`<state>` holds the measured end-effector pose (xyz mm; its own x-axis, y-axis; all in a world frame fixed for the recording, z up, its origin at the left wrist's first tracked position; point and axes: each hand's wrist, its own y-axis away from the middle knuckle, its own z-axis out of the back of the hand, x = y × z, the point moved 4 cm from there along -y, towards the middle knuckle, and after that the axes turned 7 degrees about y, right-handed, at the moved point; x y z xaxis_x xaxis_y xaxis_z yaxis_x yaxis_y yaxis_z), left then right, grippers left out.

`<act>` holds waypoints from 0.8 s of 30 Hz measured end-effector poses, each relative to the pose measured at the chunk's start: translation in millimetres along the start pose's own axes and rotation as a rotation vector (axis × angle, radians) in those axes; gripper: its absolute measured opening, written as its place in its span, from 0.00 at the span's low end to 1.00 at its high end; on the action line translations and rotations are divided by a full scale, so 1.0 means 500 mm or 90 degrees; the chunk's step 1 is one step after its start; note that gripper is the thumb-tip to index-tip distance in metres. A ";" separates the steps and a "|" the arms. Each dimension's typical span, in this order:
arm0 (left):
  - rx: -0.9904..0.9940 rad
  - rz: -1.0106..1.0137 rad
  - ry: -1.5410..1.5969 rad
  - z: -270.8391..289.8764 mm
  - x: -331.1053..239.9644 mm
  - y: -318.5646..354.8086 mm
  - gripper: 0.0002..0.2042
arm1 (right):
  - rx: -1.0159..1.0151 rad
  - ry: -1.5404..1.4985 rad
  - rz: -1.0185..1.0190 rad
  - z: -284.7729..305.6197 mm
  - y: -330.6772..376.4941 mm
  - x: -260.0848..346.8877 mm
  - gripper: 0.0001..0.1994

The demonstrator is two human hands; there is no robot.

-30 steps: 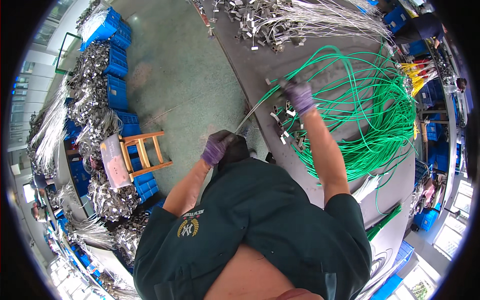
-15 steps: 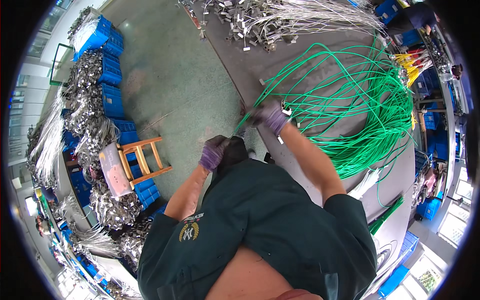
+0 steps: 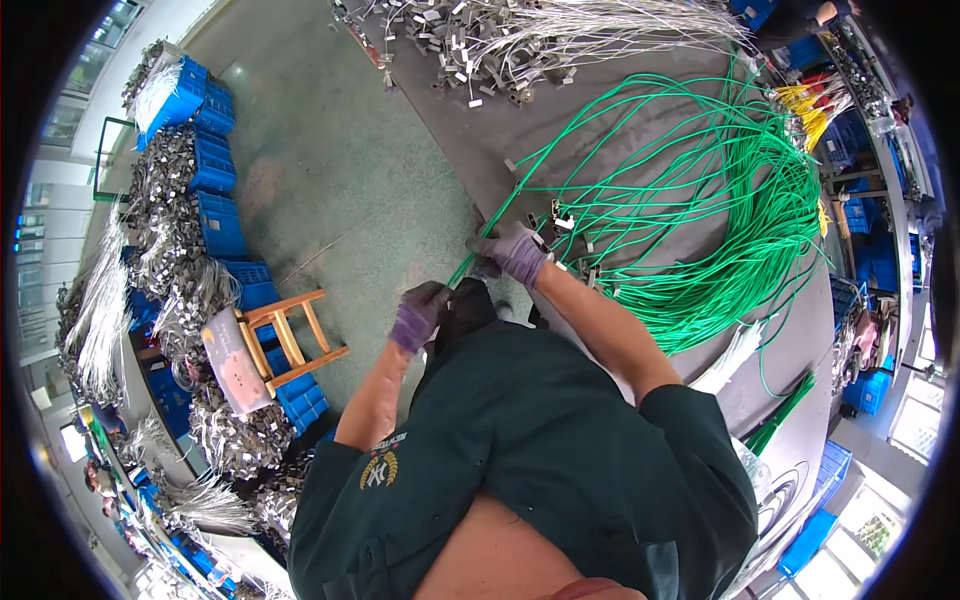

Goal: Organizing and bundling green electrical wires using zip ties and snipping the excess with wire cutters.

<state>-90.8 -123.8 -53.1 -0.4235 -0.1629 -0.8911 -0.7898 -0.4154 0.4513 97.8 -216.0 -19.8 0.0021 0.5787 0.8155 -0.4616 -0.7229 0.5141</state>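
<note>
Both my hands wear purple gloves with dark palms and fingers. My left hand (image 3: pixel 420 312), over the floor just off the table's edge, is closed on green cables (image 3: pixel 461 270) near their ends. Up and to the right, my right hand (image 3: pixel 512 252) is closed round the same cables at the table edge. From there they run onto the table into a large looped bundle of green cables (image 3: pixel 740 230). Small metal end pieces (image 3: pixel 562 217) lie right beside my right hand. My fingers hide how many cables I hold.
Silvery wires (image 3: pixel 620 25) with metal ends are heaped on the far table (image 3: pixel 440 110). A wooden stool (image 3: pixel 290 340) with a printed cushion lies left, beside blue crates (image 3: pixel 215 160) piled with metal parts. A shelf rack stands right; part of another person shows far right.
My right hand has moved down and left along the cables, closer to my left hand. The left hand has barely moved and keeps its hold.
</note>
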 end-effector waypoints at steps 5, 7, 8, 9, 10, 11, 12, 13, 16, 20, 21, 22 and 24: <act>0.083 -0.079 0.076 0.039 0.002 0.044 0.14 | -0.180 0.209 0.181 0.188 0.000 0.122 0.15; 0.082 -0.169 0.076 0.034 -0.023 0.052 0.14 | -0.276 0.202 0.531 0.276 0.037 0.187 0.09; 0.081 -0.171 0.077 0.030 -0.023 0.049 0.14 | -0.275 0.204 0.532 0.279 0.043 0.196 0.09; 0.060 -0.169 0.068 0.030 -0.021 0.042 0.15 | -0.265 0.074 0.351 0.289 0.034 0.184 0.09; 0.040 -0.169 0.059 0.029 -0.019 0.035 0.16 | -0.252 -0.053 0.169 0.294 0.028 0.166 0.10; 0.043 -0.173 0.058 0.026 -0.016 0.029 0.16 | -0.257 -0.053 0.171 0.281 0.008 0.124 0.10; 0.048 -0.110 0.043 0.022 -0.003 0.020 0.15 | -0.337 0.337 0.391 0.241 -0.020 0.064 0.11; 0.049 -0.046 0.027 0.020 0.008 0.016 0.14 | -0.393 0.739 0.595 0.182 -0.044 0.004 0.12; 0.056 0.098 0.051 0.030 0.041 0.031 0.14 | -0.303 0.369 0.403 0.034 -0.045 -0.081 0.14; 0.139 0.021 0.075 0.023 -0.015 0.042 0.18 | -0.085 0.039 0.124 0.093 -0.004 -0.005 0.15; 0.142 0.023 0.073 0.023 -0.028 0.044 0.18 | -0.129 0.091 0.243 0.144 0.024 0.048 0.14; 0.146 -0.095 0.046 0.021 -0.057 0.039 0.18 | -0.172 0.147 0.364 0.194 0.061 0.104 0.13; 0.157 -0.254 0.004 0.006 -0.117 0.031 0.18 | -0.230 0.048 0.261 0.277 0.134 0.194 0.12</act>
<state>-79.6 -118.2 6.1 -0.0631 -0.0395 -0.9972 -0.9727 -0.2213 0.0703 189.9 -260.6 130.8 -0.2996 0.3114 0.9018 -0.6867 -0.7266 0.0228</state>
